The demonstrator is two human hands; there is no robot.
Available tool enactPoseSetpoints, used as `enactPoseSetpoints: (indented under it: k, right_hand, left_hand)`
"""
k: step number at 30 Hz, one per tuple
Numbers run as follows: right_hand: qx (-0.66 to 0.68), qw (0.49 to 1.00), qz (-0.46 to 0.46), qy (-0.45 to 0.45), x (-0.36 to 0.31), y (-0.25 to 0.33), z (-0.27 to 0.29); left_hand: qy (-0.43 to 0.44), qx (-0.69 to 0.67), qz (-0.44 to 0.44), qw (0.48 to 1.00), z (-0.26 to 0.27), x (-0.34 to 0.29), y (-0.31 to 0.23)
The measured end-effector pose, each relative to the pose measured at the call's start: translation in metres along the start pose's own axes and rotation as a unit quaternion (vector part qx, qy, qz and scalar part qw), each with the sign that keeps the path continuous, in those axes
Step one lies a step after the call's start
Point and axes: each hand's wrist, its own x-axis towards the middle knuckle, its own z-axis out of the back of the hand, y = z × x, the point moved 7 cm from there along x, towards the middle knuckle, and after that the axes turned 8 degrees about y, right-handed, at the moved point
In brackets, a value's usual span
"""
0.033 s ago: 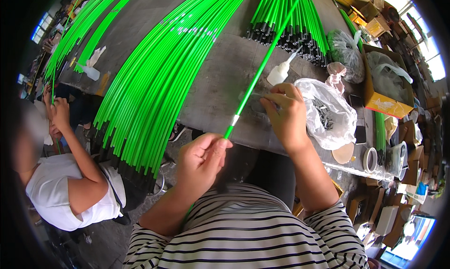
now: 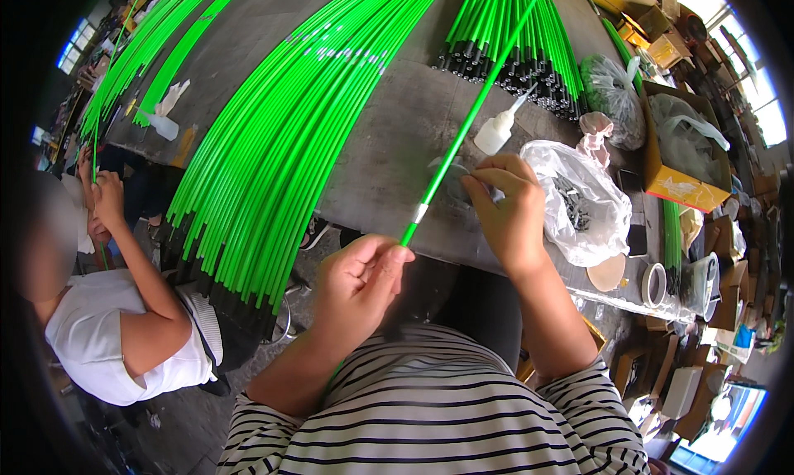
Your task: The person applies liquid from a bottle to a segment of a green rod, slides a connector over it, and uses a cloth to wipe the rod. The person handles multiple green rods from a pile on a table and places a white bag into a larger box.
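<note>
A long bright green rod (image 2: 473, 119) slants up and away from me to the far edge of the view. My left hand (image 2: 360, 285) is closed round its near end, thumb and fingers pinching it just below a silvery-white band (image 2: 420, 213). Right of the rod, my right hand (image 2: 511, 214) is closed in a pinch, with a thin clear strip (image 2: 453, 179) at its fingertips; the strip is blurred and reaches toward the rod. Beyond that hand stands a small white squeeze bottle (image 2: 495, 132) with a long thin nozzle.
Green rods (image 2: 281, 152) lie fanned across the dark table (image 2: 376, 165); a black-tipped bundle (image 2: 513, 57) lies farther back. At right are a plastic bag (image 2: 579, 239) of small grey pieces, a cardboard box (image 2: 686, 181) and a tape roll (image 2: 653, 284). A co-worker (image 2: 136, 334) sits at left.
The whole view has shifted very slightly. More of the clear strip shows between my right hand and the rod. Both hands keep nearly the same places.
</note>
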Motion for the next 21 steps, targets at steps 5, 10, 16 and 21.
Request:
enactPoseSetpoints:
  k: [5,10,16,21]
  right_hand:
    - [0.347,0.879,-0.321,0.059,-0.033,0.006,-0.011]
    - [0.599,0.752,-0.273,0.011,-0.043,0.032,-0.016]
    - [0.634,0.723,-0.273,0.014,-0.042,0.037,-0.025]
    - [0.675,0.692,-0.257,0.022,-0.041,0.033,-0.026]
  left_hand:
    - [0.007,-0.116,0.064,0.991,-0.005,0.002,0.000]
    - [0.016,-0.151,0.073,0.986,-0.009,0.007,0.000]
    - [0.010,-0.147,0.049,0.988,-0.016,0.001,-0.005]
    - [0.053,-0.216,0.078,0.972,-0.016,0.003,-0.001]
